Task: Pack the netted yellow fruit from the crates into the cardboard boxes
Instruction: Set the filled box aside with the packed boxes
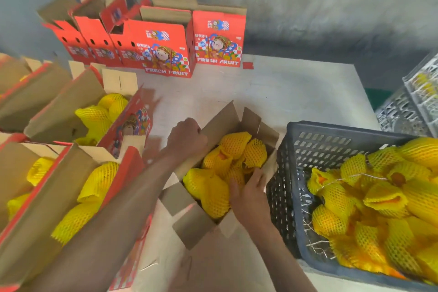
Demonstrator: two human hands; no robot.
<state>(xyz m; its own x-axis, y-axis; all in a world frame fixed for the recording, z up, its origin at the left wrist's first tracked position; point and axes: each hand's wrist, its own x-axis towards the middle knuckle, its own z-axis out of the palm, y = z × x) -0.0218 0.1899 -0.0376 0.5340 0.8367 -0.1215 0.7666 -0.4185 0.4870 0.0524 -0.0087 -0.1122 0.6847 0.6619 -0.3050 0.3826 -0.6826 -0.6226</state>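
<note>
An open cardboard box (222,123) stands in the middle of the table, filled with netted yellow fruit (234,144). My left hand (187,137) grips the box's left flap at its top edge. My right hand (248,194) reaches into the box from the right, fingers resting on the fruit next to the box's right wall. A dark plastic crate (308,140) sits right of the box, full of more netted fruit (379,199).
Several open boxes holding netted fruit (94,118) crowd the left side. Red printed "FRESH FRUIT" boxes (166,47) stand at the table's back. Light plastic crates (414,102) are stacked at far right. The pale table surface (296,92) lies between.
</note>
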